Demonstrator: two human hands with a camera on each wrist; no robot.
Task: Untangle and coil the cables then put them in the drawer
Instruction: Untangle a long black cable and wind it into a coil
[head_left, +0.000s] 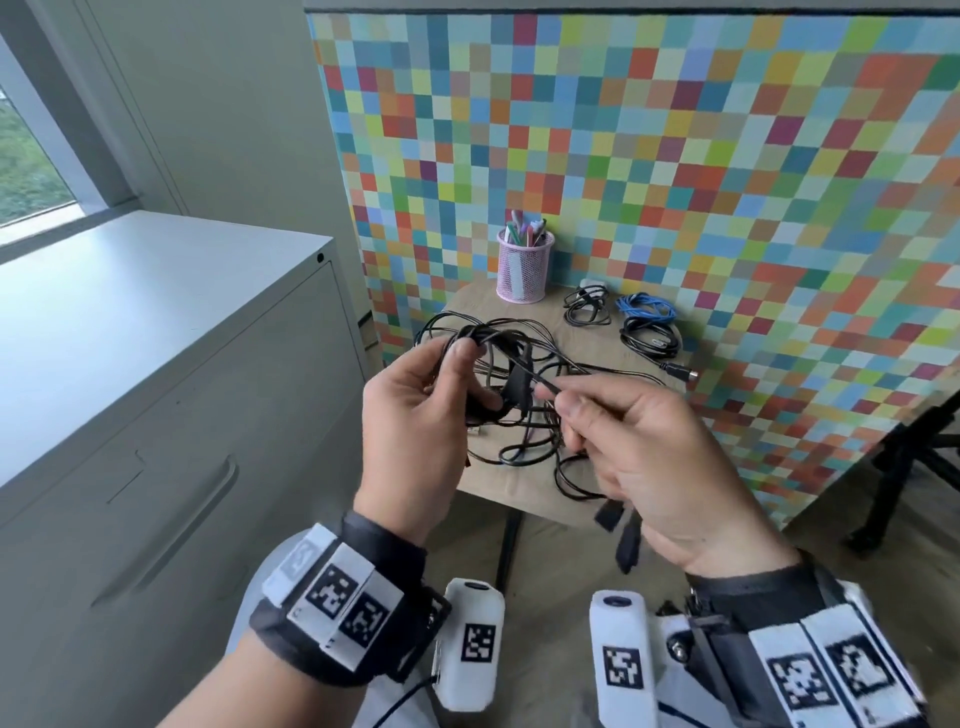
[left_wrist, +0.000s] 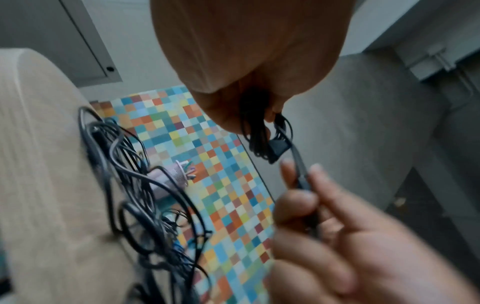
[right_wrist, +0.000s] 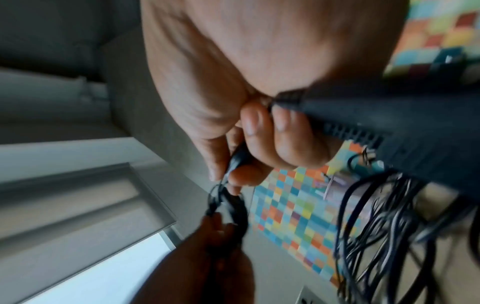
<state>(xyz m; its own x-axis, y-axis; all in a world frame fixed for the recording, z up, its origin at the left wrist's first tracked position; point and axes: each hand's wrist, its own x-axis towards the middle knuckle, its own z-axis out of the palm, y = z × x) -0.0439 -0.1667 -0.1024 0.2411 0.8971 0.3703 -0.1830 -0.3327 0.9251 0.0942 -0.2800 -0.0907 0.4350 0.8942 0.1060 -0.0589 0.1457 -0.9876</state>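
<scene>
A tangle of black cables (head_left: 524, 415) lies on the small wooden table (head_left: 524, 496). My left hand (head_left: 415, 415) holds a small coiled bunch of black cable (head_left: 480, 338) above it, thumb pressed on the loops; the same bunch of black cable (left_wrist: 255, 135) hangs from its fingers in the left wrist view. My right hand (head_left: 639, 447) pinches the cable's black plug end (head_left: 548, 385) between thumb and fingers, next to the left hand. That plug end (right_wrist: 237, 160) shows in the right wrist view. Three coiled cables sit at the table's back: a black one (head_left: 587, 309), a blue one (head_left: 647, 306), another black one (head_left: 649, 338).
A pink mesh pen cup (head_left: 523, 265) stands at the back of the table against a multicoloured checkered panel (head_left: 727, 182). A grey metal cabinet with drawers (head_left: 156, 389) is at my left, its drawers closed. A black stand leg (head_left: 904, 462) is at the right.
</scene>
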